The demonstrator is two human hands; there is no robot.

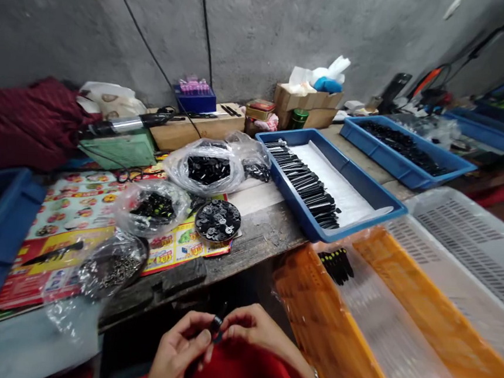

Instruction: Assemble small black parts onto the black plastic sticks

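Just below the bench edge, my left hand (185,345) pinches a small dark, glossy piece (216,325) between thumb and fingers. Its exact kind is too small to make out. My right hand (251,325) is closed right beside it, fingertips drawn together at the piece's right side. Whatever those fingers hold is hidden. Nearest on the bench is a round dish (218,221) of flat black and grey parts with holes. To its left, a bag-lined bowl (115,265) carries small shiny metal bits. Behind are plastic bags of black parts (208,169) and black-and-yellow parts (153,205).
A blue tray (358,189) with a row of slim black pieces stands on the bench. Lower right is an orange crate (327,313) with several black, yellow-tipped pieces. Another blue tray (408,150) sits farther back. A dark folding-knife-like piece (54,253) lies on the printed sheet.
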